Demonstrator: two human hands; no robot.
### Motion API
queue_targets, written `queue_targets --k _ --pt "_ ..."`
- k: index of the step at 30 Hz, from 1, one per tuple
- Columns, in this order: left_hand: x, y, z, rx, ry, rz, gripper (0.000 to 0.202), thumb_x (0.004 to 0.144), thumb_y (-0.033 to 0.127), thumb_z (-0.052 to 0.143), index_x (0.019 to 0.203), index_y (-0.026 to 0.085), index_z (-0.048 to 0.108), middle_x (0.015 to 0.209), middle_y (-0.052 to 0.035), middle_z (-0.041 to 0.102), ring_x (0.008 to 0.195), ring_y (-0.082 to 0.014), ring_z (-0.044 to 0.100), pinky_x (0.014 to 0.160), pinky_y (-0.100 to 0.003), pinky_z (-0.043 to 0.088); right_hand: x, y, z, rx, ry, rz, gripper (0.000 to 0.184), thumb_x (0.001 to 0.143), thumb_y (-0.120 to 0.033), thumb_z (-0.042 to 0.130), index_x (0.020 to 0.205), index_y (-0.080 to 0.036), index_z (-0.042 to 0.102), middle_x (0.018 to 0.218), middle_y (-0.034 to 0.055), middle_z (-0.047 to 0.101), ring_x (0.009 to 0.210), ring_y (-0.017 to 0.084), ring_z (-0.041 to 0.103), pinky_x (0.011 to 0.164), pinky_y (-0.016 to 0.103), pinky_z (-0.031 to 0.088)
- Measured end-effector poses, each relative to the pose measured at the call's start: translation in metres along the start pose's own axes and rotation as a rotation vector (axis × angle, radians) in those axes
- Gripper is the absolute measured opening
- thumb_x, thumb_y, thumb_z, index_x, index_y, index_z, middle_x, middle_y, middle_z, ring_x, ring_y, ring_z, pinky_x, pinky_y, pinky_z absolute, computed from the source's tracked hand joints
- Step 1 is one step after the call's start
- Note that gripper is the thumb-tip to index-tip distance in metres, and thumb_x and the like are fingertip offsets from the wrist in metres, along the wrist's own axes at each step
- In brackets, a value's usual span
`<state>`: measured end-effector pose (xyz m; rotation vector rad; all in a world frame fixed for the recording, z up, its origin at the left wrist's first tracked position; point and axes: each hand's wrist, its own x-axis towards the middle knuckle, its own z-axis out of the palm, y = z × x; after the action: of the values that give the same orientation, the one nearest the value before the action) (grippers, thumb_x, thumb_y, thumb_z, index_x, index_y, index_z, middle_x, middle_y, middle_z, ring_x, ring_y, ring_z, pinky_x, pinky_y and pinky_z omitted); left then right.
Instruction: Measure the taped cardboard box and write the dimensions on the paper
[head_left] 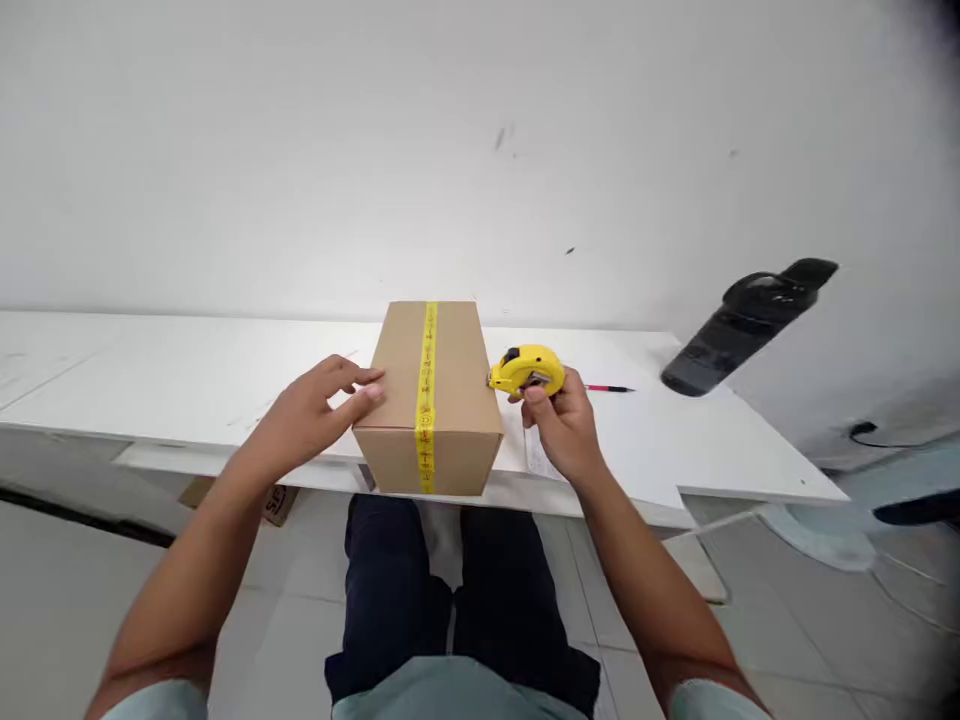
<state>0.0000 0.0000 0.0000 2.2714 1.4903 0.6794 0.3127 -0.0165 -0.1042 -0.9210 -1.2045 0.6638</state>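
Observation:
A brown cardboard box (457, 390) sealed with a strip of yellow printed tape (426, 390) stands at the near edge of a white table (187, 380). My left hand (315, 410) rests on the box's left top edge, fingers stretched out and touching the cardboard. My right hand (562, 425) is closed around a yellow tape measure (527, 369), held right beside the box's right side, its tip at the box edge.
A red pen (609, 388) lies on the table to the right of my hand, with a sheet of paper (536, 460) under my wrist. A dark fan (746, 325) stands at the right. My legs are below the table edge; a cardboard piece (277, 503) lies on the floor.

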Motion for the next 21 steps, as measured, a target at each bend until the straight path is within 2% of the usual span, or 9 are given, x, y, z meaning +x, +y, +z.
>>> queue_targets --k 2,5,7,9,11,13,15,18,21 --pt "-0.014 -0.006 0.012 0.0 0.012 0.111 0.069 0.096 0.074 0.044 0.15 0.032 0.052 0.156 -0.0087 0.048 0.147 -0.0334 0.045 0.123 -0.056 0.04 0.011 0.008 -0.012 -0.056 0.159 -0.03 0.05 0.084 -0.066 0.073 0.104 -0.024 0.054 0.079 -0.0034 0.066 0.057 0.012 0.059 0.054 0.026 0.05" --pt "-0.028 -0.012 0.033 0.011 0.094 0.233 0.072 0.096 0.068 0.05 0.157 0.03 0.041 0.166 -0.0104 0.035 0.155 -0.033 0.034 0.126 -0.056 0.035 0.029 0.023 -0.03 -0.198 0.231 0.073 0.049 0.084 -0.067 0.071 0.099 -0.023 0.054 0.076 -0.0041 0.065 0.057 0.012 0.061 0.057 0.027 0.05" --pt "-0.03 -0.012 0.046 0.024 0.2 0.278 0.065 0.095 0.062 0.059 0.152 0.031 0.046 0.164 -0.0095 0.039 0.154 -0.0314 0.037 0.126 -0.055 0.036 0.042 0.035 -0.038 -0.307 0.147 0.242 0.046 0.088 -0.065 0.067 0.098 -0.022 0.055 0.077 -0.0026 0.068 0.054 0.012 0.061 0.056 0.026 0.049" --pt "-0.027 -0.013 0.056 0.019 0.306 0.284 0.057 0.094 0.057 0.064 0.144 0.032 0.053 0.16 -0.0081 0.046 0.15 -0.0301 0.044 0.125 -0.054 0.039 0.052 0.047 -0.042 -0.368 0.007 0.396 0.042 0.09 -0.06 0.068 0.096 -0.02 0.059 0.076 -0.0003 0.071 0.049 0.011 0.058 0.054 0.026 0.047" --pt "-0.019 -0.015 0.061 -0.004 0.369 0.268 0.054 0.093 0.056 0.067 0.14 0.032 0.057 0.157 -0.0068 0.051 0.147 -0.0294 0.049 0.124 -0.053 0.041 0.059 0.056 -0.04 -0.385 -0.087 0.468 0.036 0.09 -0.054 0.071 0.091 -0.019 0.062 0.068 0.0005 0.071 0.044 0.011 0.055 0.051 0.026 0.045" --pt "-0.011 -0.018 0.062 -0.017 0.398 0.244 0.055 0.091 0.057 0.069 0.139 0.032 0.059 0.157 -0.0058 0.052 0.146 -0.0289 0.05 0.124 -0.052 0.042 0.067 0.058 -0.036 -0.383 -0.106 0.472 0.032 0.091 -0.048 0.071 0.087 -0.018 0.062 0.062 -0.0001 0.068 0.043 0.011 0.054 0.048 0.025 0.043" --pt "-0.004 -0.019 0.061 -0.008 0.405 0.22 0.056 0.09 0.059 0.07 0.138 0.032 0.06 0.156 -0.005 0.053 0.145 -0.0284 0.051 0.123 -0.051 0.043 0.075 0.051 -0.03 -0.37 -0.074 0.452 0.03 0.096 -0.048 0.063 0.09 -0.019 0.06 0.062 -0.0014 0.066 0.043 0.01 0.052 0.047 0.024 0.04" --pt "0.002 -0.018 0.059 0.012 0.383 0.183 0.056 0.089 0.06 0.07 0.137 0.032 0.061 0.156 -0.0042 0.053 0.144 -0.0279 0.053 0.12 -0.049 0.046 0.092 0.024 -0.016 -0.271 0.004 0.354 0.033 0.104 -0.051 0.043 0.094 -0.021 0.054 0.064 -0.0039 0.06 0.043 0.009 0.045 0.046 0.023 0.036" --pt "0.005 -0.016 0.059 0.025 0.372 0.165 0.056 0.089 0.059 0.07 0.136 0.031 0.062 0.156 -0.0045 0.054 0.143 -0.0283 0.054 0.118 -0.049 0.048 0.104 -0.011 0.013 -0.19 -0.069 0.231 0.034 0.104 -0.051 0.038 0.093 -0.023 0.054 0.065 -0.0034 0.058 0.048 0.011 0.047 0.049 0.024 0.037"
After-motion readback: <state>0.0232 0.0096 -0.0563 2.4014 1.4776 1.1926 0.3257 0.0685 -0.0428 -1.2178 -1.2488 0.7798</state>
